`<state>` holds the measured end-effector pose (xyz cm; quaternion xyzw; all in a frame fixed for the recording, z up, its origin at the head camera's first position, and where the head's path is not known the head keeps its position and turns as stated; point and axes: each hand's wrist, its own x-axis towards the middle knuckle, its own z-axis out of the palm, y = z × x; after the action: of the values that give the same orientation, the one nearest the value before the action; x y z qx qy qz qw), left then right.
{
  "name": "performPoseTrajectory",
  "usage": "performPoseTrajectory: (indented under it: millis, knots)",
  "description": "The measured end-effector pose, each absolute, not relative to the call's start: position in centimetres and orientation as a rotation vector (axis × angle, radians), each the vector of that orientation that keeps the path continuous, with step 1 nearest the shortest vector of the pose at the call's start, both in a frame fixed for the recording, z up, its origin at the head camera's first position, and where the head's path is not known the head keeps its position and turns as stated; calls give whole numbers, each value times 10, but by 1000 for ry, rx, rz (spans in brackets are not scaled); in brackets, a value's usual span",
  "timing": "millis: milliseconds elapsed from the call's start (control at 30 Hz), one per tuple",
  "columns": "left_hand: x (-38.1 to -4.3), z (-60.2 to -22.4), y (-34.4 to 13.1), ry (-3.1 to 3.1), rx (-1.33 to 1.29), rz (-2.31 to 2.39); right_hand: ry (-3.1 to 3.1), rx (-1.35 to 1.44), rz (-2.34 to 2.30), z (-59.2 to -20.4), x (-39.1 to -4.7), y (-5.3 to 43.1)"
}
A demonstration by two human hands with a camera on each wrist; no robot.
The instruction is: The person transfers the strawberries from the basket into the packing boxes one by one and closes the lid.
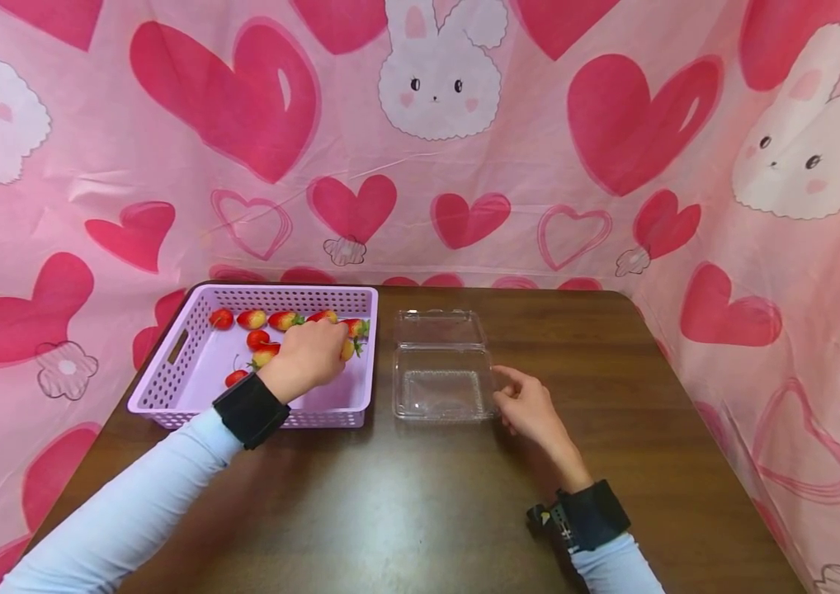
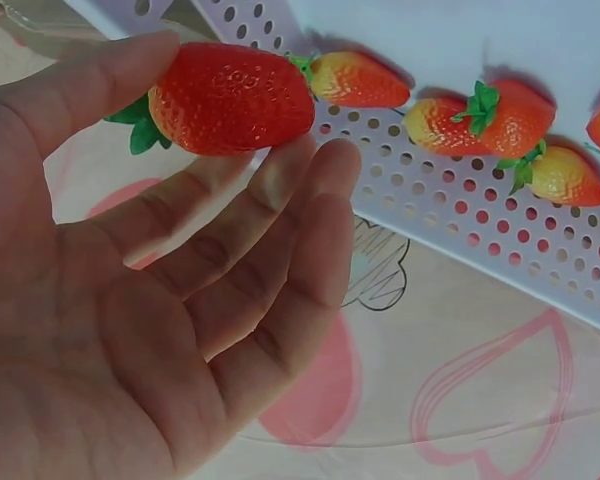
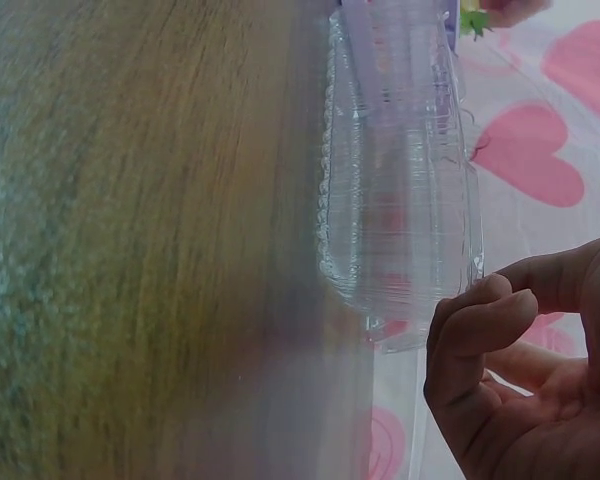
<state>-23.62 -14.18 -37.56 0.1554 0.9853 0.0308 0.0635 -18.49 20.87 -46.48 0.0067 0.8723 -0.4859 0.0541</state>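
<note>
Sleeves (image 1: 130, 507), pale blue, cut off by the bottom edge at seven and five o'clock. Next, black wristbands (image 1: 252, 412), with a small device (image 1: 539, 518) at the right one's nine o'clock, hard to make out. Right hand (image 1: 531, 408): angled toward eleven o'clock, forefinger and thumb close together at the rim of a clear container (image 1: 438, 388); cannot tell whether pinching or only touching. Container hinged open on the brown table (image 1: 405, 503), far half at twelve o'clock, edges faint. At its nine o'clock, a purple basket (image 1: 326, 419), partly covered by the left hand (image 1: 309, 351): reaching toward one o'clock, back upward, thumb and fingers gripping a red strawberry (image 2: 230, 100), hidden from above but plain in the left wrist view, leaves partly behind the thumb. Farther inside, other strawberries (image 1: 251, 319) and cherries (image 1: 221, 319), some behind the knuckles, impossible to count. Beyond, a pink backdrop (image 1: 412, 157), rabbits cropped.
</note>
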Motion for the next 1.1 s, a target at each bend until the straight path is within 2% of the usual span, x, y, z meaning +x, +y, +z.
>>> performPoseTrajectory:
  millis: [1100]
  knots:
    - [-225,-375,-116,3134,724,298,2658,33,-1468,-464,-183,208]
